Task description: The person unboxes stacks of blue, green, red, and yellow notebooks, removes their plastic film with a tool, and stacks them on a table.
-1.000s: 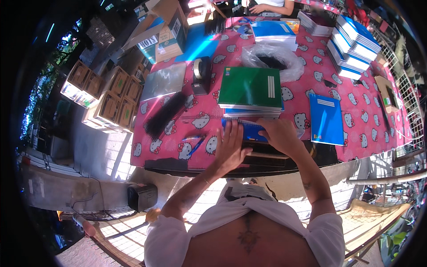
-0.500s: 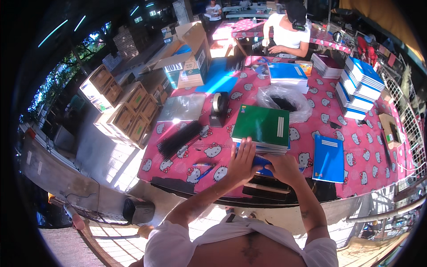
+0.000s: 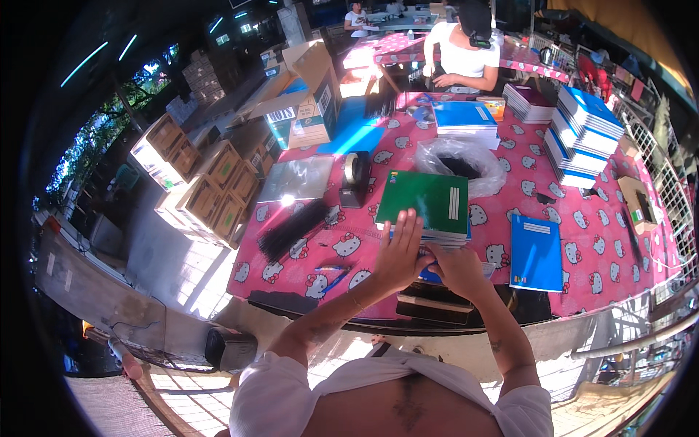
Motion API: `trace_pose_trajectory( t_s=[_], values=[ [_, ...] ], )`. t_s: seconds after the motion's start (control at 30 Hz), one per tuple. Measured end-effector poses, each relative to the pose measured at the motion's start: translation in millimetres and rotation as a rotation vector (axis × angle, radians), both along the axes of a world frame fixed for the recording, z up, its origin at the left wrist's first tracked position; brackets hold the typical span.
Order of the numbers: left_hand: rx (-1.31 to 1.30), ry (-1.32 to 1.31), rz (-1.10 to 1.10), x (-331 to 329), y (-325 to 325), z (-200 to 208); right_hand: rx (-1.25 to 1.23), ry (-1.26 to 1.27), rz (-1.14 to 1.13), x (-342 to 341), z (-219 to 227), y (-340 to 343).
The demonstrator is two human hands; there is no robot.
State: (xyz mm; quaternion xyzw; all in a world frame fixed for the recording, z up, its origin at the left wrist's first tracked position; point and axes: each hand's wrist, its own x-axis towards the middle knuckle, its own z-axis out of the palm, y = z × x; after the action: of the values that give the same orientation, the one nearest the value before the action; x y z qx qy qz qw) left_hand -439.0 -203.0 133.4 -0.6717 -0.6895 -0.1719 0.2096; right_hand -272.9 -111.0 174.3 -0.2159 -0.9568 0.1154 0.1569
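A green notebook (image 3: 426, 198) tops a short stack near the middle of the table's front side. My left hand (image 3: 399, 251) is open, its fingers stretched out flat and its fingertips over the stack's near left edge. Beside it, my right hand (image 3: 457, 269) has curled fingers on a blue notebook (image 3: 429, 276) at the near side of the stack. Both hands cover most of this notebook; a blue patch shows between them and pale page edges show to the right. Another blue notebook (image 3: 536, 251) lies alone to the right.
Stacked blue notebooks (image 3: 582, 138) and maroon notebooks (image 3: 530, 103) stand at the far right. Behind the green notebook sits a plastic bag (image 3: 484, 173). Left of it are a tape dispenser (image 3: 354, 178), black strips (image 3: 293, 231) and pens (image 3: 333, 279). A co-worker (image 3: 466, 54) stands across the table.
My left hand has slid slightly forward, its fingertips now overlapping the green notebook's edge. The blue notebook shows less between my hands. The whole view has shifted a little.
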Motion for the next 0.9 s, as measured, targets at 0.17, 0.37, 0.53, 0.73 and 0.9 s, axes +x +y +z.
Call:
trace_pose_trajectory(
  t_s=[0.17, 0.37, 0.53, 0.73, 0.9],
  values=[
    [-0.183, -0.193, -0.25, 33, -74, -48, 0.301, 0.238, -0.006, 40, 26, -5],
    [-0.114, -0.148, -0.374, -12, -7, 34, -1.162, 0.583, 0.078, 86, -59, 26],
    [-0.155, -0.071, -0.402, -17, 4, 37, -1.177, 0.611, 0.082, 83, -57, 24],
    [-0.074, 0.028, -0.235, 7, 12, 44, -1.155, 0.618, 0.049, 80, -56, 16],
    [-0.235, -0.194, -0.277, 32, -57, -79, -0.962, 0.658, 0.023, 69, -63, 9]
  ],
)
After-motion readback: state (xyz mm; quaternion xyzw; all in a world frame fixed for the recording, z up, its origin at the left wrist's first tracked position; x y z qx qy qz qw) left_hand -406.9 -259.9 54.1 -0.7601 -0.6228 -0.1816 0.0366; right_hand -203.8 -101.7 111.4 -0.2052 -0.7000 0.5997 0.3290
